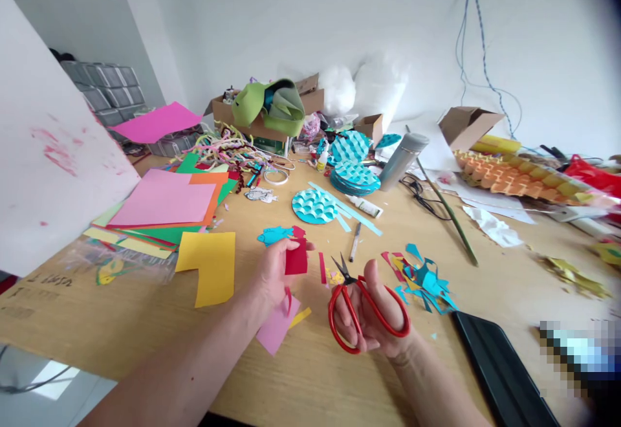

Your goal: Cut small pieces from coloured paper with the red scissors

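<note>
One red paper piece [296, 260] mid-cut, pinched in the left hand [272, 275] at frame centre.
The right hand [371, 314] grips red scissors [361, 307], blades slightly parted; a finished blue fish [275, 235] lies just above, scraps [422, 278] to the right.

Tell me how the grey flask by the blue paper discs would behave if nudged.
The flask leans tilted rather than standing, so a nudge would probably topple it. It looks round, so it may roll toward the paper discs. Probably rigid.

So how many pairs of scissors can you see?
1: the red-handled scissors in the right hand, blades slightly open, beside the red paper in the left hand. More may hide in the clutter.
</note>
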A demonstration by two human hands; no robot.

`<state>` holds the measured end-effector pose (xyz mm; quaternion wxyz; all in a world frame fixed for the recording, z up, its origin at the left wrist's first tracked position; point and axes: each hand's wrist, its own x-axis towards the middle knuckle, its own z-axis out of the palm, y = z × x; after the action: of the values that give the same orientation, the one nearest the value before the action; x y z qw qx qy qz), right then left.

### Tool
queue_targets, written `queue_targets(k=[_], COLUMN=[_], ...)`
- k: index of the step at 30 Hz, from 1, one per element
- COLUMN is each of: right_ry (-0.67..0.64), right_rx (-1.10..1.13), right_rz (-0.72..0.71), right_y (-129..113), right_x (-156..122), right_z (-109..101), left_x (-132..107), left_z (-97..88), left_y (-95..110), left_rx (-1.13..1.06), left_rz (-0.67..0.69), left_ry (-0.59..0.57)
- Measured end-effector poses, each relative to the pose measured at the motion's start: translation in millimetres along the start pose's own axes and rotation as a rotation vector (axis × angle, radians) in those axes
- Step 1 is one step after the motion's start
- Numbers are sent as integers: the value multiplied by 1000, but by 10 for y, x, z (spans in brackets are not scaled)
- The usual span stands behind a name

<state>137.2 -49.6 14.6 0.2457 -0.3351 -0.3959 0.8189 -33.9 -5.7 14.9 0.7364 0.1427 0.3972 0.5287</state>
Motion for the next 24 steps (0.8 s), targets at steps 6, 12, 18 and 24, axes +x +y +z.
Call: queue_targets(k=[6,12,18,24], right_ry=[410,666,676,60], right_rx=[-394,-585,-639,-879], right_rz=[-295,-494,-405,-60], right_y=[54,33,-105,-283], right_x=[24,50,-31,-257], right_z=[56,138,105,-86], left_x=[14,-38,-38,115], left_z=[48,0,0,-98], left_y=[-6,-141,-129,36], left_rx=[-35,337,457,664], left_rz=[62,199,185,321], left_ry=[12,-260,-271,-157])
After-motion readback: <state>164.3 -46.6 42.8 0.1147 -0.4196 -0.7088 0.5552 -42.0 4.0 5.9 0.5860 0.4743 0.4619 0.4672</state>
